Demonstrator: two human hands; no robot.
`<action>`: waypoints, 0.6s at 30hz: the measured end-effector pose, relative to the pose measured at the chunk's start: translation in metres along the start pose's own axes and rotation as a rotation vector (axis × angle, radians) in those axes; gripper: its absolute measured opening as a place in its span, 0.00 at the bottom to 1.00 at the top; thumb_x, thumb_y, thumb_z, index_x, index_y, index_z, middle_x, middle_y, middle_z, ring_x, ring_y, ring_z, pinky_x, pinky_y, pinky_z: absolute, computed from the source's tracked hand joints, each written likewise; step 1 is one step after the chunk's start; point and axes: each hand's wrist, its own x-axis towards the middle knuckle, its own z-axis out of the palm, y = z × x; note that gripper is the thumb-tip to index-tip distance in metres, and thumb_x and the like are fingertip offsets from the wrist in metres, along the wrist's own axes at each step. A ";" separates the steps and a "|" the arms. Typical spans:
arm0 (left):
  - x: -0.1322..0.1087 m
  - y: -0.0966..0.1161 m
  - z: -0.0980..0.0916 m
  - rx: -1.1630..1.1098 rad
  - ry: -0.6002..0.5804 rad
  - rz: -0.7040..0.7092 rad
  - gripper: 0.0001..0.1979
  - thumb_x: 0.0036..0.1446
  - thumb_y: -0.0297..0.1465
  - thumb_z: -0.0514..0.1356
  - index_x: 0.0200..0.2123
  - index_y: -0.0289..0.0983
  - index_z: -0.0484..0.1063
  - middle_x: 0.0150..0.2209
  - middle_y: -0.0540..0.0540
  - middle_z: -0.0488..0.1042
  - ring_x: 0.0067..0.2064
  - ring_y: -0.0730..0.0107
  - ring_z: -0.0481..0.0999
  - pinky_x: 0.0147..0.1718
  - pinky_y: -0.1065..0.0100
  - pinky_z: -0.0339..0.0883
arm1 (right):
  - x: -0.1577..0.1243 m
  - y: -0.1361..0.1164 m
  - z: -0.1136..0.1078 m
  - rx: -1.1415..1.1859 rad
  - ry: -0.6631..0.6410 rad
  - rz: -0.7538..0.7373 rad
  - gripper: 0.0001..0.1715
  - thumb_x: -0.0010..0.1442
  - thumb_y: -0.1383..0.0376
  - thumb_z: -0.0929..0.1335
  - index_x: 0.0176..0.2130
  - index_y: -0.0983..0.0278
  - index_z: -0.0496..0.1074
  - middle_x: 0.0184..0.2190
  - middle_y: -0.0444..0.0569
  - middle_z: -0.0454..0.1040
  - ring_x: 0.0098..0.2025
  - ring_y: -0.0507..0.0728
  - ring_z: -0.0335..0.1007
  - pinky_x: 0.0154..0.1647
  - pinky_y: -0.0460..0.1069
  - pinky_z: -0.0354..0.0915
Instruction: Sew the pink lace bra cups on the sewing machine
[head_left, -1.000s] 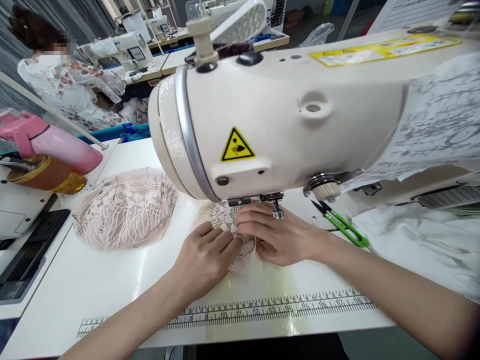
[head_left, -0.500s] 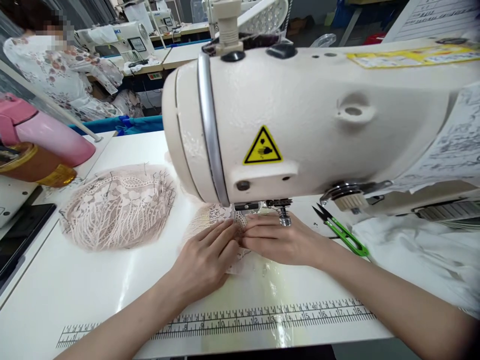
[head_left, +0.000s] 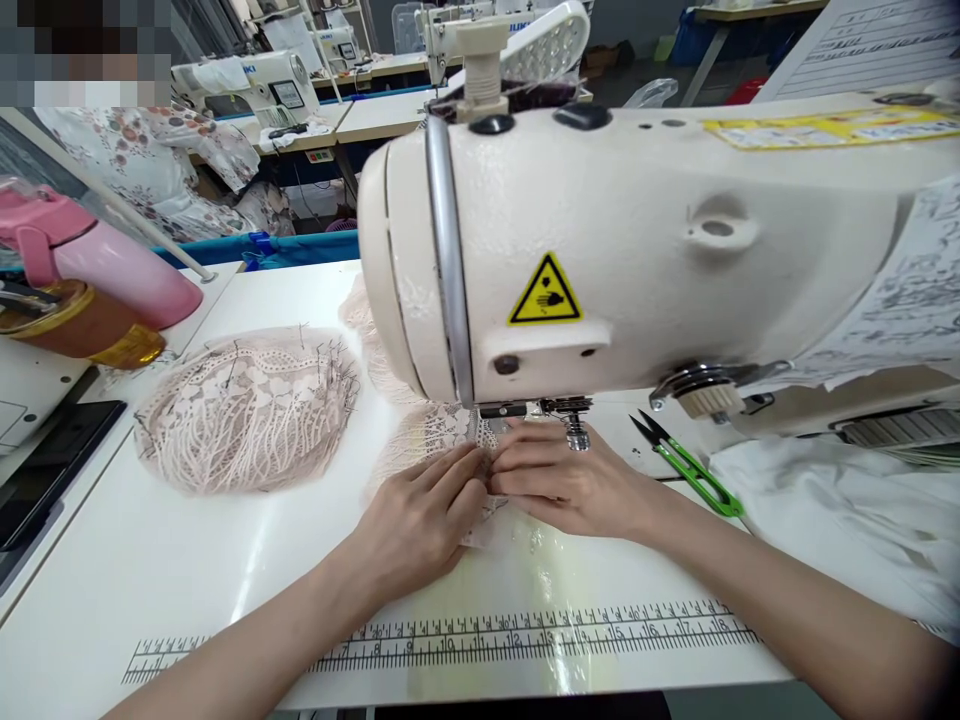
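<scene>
A strip of pale pink lace fabric [head_left: 442,428] lies under the head of a cream sewing machine [head_left: 622,230], running back behind it. My left hand [head_left: 420,515] rests on the near part of the lace, fingers bent together with the thumb, gripping its edge. Touching it from the right, my right hand [head_left: 566,480] holds the lace with its fingers close together, just below the machine's needle area. The needle and presser foot are mostly hidden. A little lace shows below my fingertips.
A pile of pinned pink lace [head_left: 251,410] lies at left, near a pink bottle [head_left: 120,265], an amber cup [head_left: 90,325] and a dark phone [head_left: 52,470]. Green thread snips [head_left: 694,470] and white cloth [head_left: 847,510] lie right. A printed ruler [head_left: 450,645] runs along the front. Someone sits beyond.
The view has shifted slightly, so most things sit a little further right. More lace shows behind the machine head. My hands keep their hold, nearly unmoved.
</scene>
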 end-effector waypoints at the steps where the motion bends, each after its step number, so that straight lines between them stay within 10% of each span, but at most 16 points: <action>1: 0.000 0.000 0.000 0.000 0.002 0.003 0.08 0.59 0.22 0.50 0.36 0.31 0.68 0.47 0.34 0.77 0.53 0.56 0.76 0.48 0.62 0.75 | 0.000 0.000 0.000 -0.004 0.011 0.001 0.13 0.67 0.65 0.62 0.42 0.61 0.76 0.37 0.45 0.78 0.48 0.54 0.71 0.52 0.55 0.69; 18: 0.000 0.000 0.002 0.006 -0.004 0.000 0.09 0.59 0.23 0.50 0.40 0.31 0.68 0.48 0.35 0.77 0.54 0.57 0.75 0.48 0.61 0.75 | 0.001 -0.002 -0.005 -0.162 0.086 0.015 0.13 0.67 0.66 0.61 0.40 0.59 0.75 0.35 0.40 0.80 0.45 0.50 0.74 0.40 0.47 0.66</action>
